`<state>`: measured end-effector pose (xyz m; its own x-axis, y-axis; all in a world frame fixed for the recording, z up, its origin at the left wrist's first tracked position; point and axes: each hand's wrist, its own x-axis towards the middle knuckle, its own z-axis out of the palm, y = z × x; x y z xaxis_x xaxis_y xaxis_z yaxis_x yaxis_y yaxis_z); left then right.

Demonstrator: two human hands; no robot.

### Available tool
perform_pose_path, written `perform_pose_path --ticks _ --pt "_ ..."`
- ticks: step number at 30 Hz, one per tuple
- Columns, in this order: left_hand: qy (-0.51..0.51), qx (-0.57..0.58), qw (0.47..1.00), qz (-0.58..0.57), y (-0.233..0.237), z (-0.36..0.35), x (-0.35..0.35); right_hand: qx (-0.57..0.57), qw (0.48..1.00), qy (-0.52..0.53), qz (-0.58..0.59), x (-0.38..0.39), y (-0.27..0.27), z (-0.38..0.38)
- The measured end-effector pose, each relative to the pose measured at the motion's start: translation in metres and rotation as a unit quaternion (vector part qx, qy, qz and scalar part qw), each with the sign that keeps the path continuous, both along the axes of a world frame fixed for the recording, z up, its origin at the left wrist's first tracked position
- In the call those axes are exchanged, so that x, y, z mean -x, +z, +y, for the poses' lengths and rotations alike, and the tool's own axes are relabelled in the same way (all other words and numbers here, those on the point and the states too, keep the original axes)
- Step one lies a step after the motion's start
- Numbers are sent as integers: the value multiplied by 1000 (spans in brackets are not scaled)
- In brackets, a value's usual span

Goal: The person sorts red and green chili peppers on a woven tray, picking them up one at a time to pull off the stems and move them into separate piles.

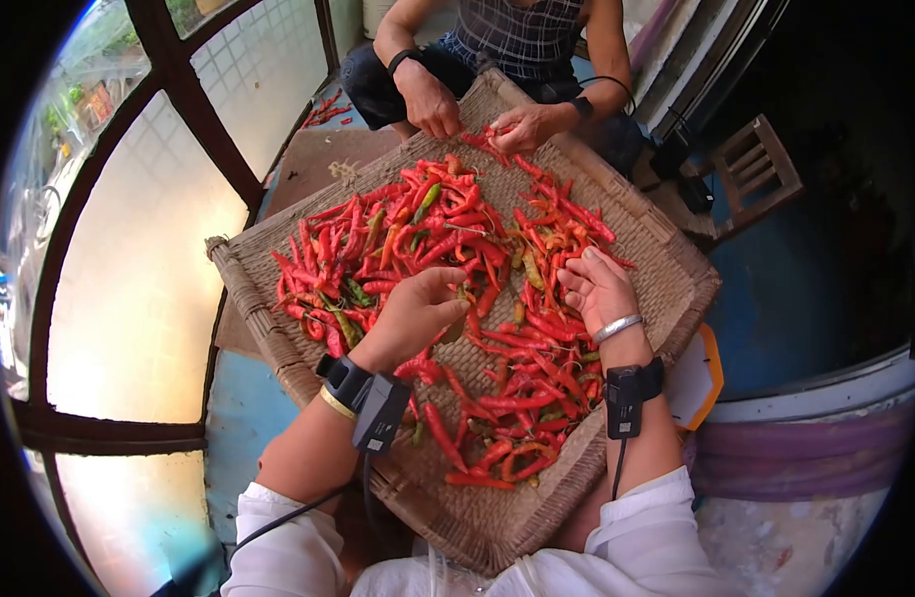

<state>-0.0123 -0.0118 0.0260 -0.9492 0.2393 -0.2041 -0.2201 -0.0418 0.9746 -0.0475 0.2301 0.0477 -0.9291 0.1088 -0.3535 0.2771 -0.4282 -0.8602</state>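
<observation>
Red peppers [417,224], with a few green and orange ones among them, lie spread over a square woven tray [666,261]. Above the middle of the pile is my left hand [422,310], thumb and fingers pressed together near a small greenish bit too small to make out. My right hand [599,289] hovers over the peppers on the right side, palm turned inward, fingers loosely curled and apart from the thumb, with nothing visible in it.
Across the tray sits another person, whose two hands [433,107] hold red peppers at the far corner. A wooden chair [756,174] stands at the right. Framed window panes [139,259] line the left. More peppers [328,109] lie on the floor.
</observation>
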Motion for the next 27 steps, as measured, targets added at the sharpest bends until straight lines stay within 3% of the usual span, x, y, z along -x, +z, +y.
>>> perform_pose_path --ticks 2,4,7,12,13,14,15,16,17,18,20,22,23,24,26,27 --pt "15 -14 1000 -5 12 6 -4 -70 983 169 -18 -9 -13 -8" --pt "29 -64 997 -13 15 8 -7 -181 920 347 29 -24 -3 -34" --pt "23 -67 997 -9 6 13 -7 -262 857 438 76 -35 -13 -57" --pt "23 -16 999 29 7 12 -11 -229 882 410 29 -28 -6 -48" --pt "-17 166 981 94 13 7 -11 -226 897 380 12 -23 -4 -40" --pt "-55 342 925 156 15 3 -11 -122 949 289 9 -17 -6 -32" --pt "-55 342 925 155 10 1 -12 -16 981 193 6 -10 -10 -23" --pt "-90 448 864 210 -1 -1 -14 0 991 136 -2 -5 -13 -16" --pt "-124 546 787 261 -10 -2 -14 -1 991 136 -2 -5 -16 -16" --pt "-124 546 787 261 -16 -2 -15 -109 976 190 -7 -8 -17 -20" --pt "-174 586 757 233 -24 -3 -15 -314 898 303 49 -16 -33 -33" --pt "-201 587 754 216 -28 -2 -13 -559 707 366 230 -27 -45 -50" --pt "-228 587 751 199 -29 -2 -13 -650 585 379 304 -32 -45 -57" --pt "-227 588 750 197 -29 -2 -14 -648 586 380 305 -35 -50 -61" --pt "-270 594 731 203 -28 -1 -15 -697 525 386 301 -36 -61 -65" --pt "-268 595 730 204 -29 -2 -15 -697 524 384 303 -34 -65 -65"
